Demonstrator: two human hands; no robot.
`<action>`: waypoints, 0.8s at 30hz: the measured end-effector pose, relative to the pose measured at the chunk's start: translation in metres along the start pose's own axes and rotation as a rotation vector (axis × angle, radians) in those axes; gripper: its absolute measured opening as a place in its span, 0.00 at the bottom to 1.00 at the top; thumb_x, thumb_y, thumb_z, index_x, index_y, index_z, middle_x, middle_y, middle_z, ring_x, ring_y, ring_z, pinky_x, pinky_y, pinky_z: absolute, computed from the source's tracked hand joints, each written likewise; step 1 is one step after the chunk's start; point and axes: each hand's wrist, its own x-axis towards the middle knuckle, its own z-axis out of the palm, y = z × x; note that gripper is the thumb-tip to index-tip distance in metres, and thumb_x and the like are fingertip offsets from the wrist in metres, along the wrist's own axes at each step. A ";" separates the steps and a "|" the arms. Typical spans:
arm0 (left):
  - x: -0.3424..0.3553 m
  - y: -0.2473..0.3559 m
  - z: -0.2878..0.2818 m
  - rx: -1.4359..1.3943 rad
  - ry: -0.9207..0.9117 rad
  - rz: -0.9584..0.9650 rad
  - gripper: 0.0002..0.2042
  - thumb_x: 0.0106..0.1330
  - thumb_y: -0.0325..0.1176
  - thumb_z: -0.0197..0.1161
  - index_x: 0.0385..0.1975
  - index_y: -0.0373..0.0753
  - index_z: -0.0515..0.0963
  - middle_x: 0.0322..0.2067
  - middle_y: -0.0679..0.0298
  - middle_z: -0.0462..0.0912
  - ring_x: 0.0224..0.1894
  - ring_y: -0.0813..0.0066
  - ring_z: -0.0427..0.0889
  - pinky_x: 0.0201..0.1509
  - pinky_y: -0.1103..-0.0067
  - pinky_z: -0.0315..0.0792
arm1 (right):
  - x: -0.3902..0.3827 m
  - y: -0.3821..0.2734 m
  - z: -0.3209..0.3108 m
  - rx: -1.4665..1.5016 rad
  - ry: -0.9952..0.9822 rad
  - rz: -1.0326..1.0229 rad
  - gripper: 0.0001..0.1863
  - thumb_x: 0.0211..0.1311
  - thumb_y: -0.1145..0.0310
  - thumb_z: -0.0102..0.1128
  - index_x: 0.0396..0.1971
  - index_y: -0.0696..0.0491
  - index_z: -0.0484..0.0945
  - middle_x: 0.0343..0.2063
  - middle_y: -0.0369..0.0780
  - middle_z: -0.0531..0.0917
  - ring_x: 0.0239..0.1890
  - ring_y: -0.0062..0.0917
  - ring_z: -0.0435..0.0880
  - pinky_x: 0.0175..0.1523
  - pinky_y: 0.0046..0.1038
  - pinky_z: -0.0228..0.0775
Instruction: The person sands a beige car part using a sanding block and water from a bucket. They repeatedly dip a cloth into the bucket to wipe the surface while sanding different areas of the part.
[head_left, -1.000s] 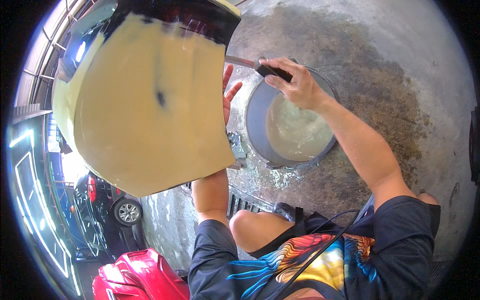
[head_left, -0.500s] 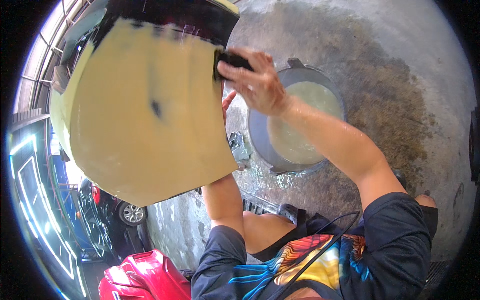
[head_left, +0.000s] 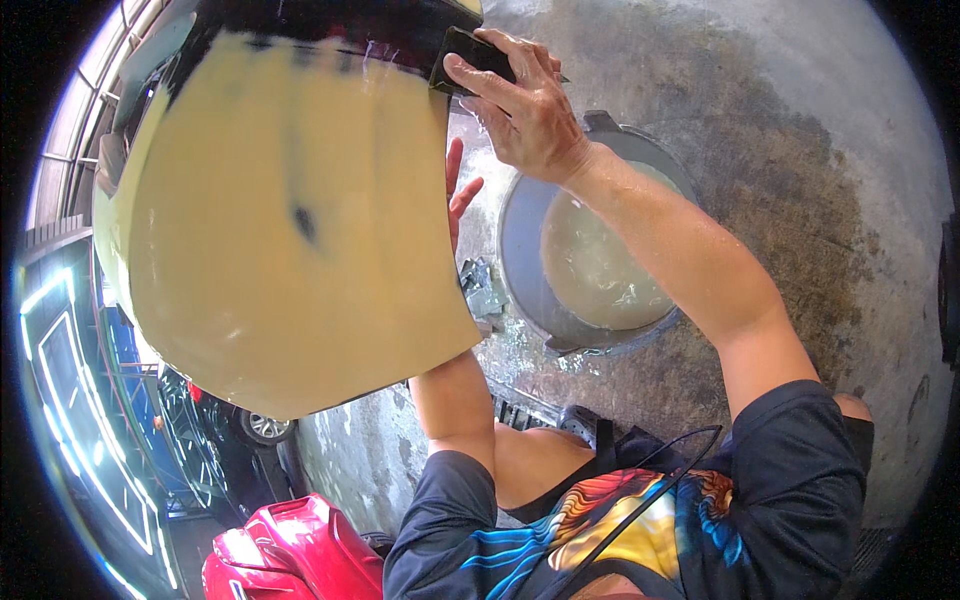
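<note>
A large curved body panel point(head_left: 360, 240), pale yellow with a black upper part, stands before me at the left. It has a wet sheen and a small dark patch near its middle. My right hand point(head_left: 540, 120) grips a dark sanding block point(head_left: 468, 62) and holds it at the panel's upper right edge, where yellow meets black. My left arm reaches behind the panel. Of my left hand point(head_left: 459, 190) only some spread, outstretched fingers show past the right edge; the panel hides the rest.
A round grey tub point(head_left: 520, 250) of cloudy water stands on the wet concrete floor point(head_left: 770, 190), right of the panel. Crumpled grey scraps point(head_left: 480, 290) lie beside it. A shiny red thing point(head_left: 310, 550) is at lower left, near a dark car point(head_left: 230, 450).
My right hand has moved the sanding block up along the panel's right edge. More of my left fingers shows past that edge. The panel has shifted slightly.
</note>
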 end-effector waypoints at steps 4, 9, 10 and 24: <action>0.007 0.009 0.006 -0.067 0.083 -0.070 0.37 0.76 0.54 0.62 0.82 0.58 0.57 0.82 0.63 0.56 0.84 0.46 0.51 0.72 0.44 0.64 | 0.000 -0.003 0.000 0.183 0.015 -0.145 0.24 0.68 0.70 0.68 0.62 0.38 0.84 0.62 0.52 0.77 0.60 0.45 0.77 0.60 0.51 0.64; 0.006 0.009 0.007 0.076 -0.004 -0.035 0.34 0.75 0.66 0.54 0.79 0.66 0.62 0.82 0.70 0.56 0.85 0.52 0.46 0.75 0.40 0.56 | 0.003 0.000 0.005 0.078 -0.017 0.048 0.27 0.64 0.70 0.71 0.63 0.35 0.83 0.63 0.51 0.77 0.62 0.45 0.76 0.61 0.51 0.63; 0.004 0.009 0.008 0.075 -0.002 -0.035 0.34 0.75 0.66 0.54 0.79 0.66 0.62 0.82 0.70 0.56 0.85 0.52 0.47 0.75 0.40 0.56 | 0.006 0.001 0.005 0.039 0.010 0.110 0.27 0.64 0.71 0.71 0.63 0.36 0.83 0.63 0.51 0.77 0.62 0.45 0.76 0.61 0.51 0.62; 0.005 0.019 0.019 0.095 0.077 -0.069 0.38 0.74 0.68 0.52 0.81 0.64 0.58 0.83 0.69 0.55 0.85 0.46 0.47 0.74 0.40 0.56 | 0.009 0.001 0.011 0.022 0.079 0.078 0.23 0.67 0.70 0.67 0.61 0.40 0.86 0.64 0.53 0.76 0.61 0.45 0.76 0.61 0.46 0.61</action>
